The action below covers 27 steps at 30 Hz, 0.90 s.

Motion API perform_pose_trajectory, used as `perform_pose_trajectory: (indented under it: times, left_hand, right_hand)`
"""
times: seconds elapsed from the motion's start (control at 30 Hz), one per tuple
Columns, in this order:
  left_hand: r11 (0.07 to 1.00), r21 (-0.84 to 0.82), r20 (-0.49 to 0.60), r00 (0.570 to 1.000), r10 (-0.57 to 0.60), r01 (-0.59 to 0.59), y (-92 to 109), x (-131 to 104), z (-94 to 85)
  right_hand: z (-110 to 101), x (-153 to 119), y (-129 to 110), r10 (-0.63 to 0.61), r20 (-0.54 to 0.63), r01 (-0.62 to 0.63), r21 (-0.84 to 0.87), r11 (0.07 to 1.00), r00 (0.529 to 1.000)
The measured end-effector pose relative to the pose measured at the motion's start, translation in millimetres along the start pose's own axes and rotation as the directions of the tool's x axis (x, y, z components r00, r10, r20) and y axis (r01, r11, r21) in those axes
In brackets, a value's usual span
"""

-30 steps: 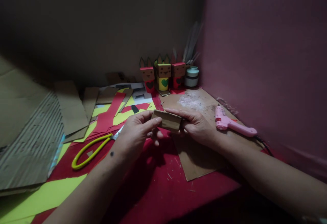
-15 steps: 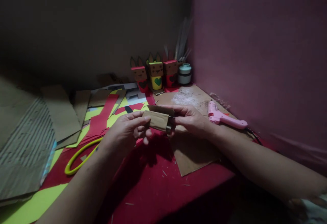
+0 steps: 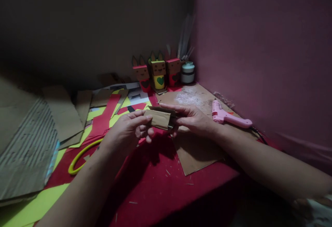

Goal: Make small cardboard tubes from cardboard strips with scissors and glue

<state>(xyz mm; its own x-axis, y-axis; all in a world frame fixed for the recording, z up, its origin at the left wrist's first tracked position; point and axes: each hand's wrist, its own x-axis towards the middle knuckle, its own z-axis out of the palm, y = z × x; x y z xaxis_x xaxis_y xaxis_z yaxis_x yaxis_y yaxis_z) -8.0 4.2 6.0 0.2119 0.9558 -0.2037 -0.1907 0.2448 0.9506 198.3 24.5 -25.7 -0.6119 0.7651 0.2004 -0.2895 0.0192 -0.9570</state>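
A small folded piece of brown cardboard (image 3: 158, 119) is held over the red table surface. My left hand (image 3: 135, 126) pinches its left end between thumb and fingers. At the right end, my right hand (image 3: 188, 119) grips it, with the index finger reaching along the back flap. The piece has a front panel and a raised darker flap behind. Its inside and the right fingertips are partly hidden. Below and to the right lies a flat brown cardboard sheet (image 3: 197, 151).
A pink glue gun (image 3: 228, 116) lies at right. Behind stand three cardboard animal figures (image 3: 158, 71) and a pale green jar (image 3: 187, 73). A yellow ring (image 3: 75, 163), red paper (image 3: 102, 121) and corrugated cardboard (image 3: 23, 151) lie at left.
The view has shifted slightly. Both hands keep their hold on the folded cardboard, which is tipped a little differently, its right end showing less.
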Motion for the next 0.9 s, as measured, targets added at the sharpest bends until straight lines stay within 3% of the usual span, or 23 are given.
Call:
perform_pose_trajectory:
  times: [0.27, 0.47, 0.9]
  left_hand:
    - [0.984, 0.109, 0.020, 0.990, 0.138, -0.139, -1.2, -9.9, 11.5]
    - [0.944, 0.234, -0.053, 0.967, 0.251, -0.232, 1.5, -20.2, 22.1]
    - [0.911, 0.325, -0.088, 0.951, 0.296, -0.253, 5.4, -28.0, 31.7]
  right_hand:
    - [-3.9, 1.8, 2.4, -0.101, -0.119, 0.081, -0.163, 0.983, 0.988]
    - [-7.8, 0.8, 5.3, -0.231, -0.103, 0.192, -0.298, 0.935, 0.967]
    - [-5.4, -3.7, 4.2, -0.340, -0.112, 0.254, -0.460, 0.851, 0.934]
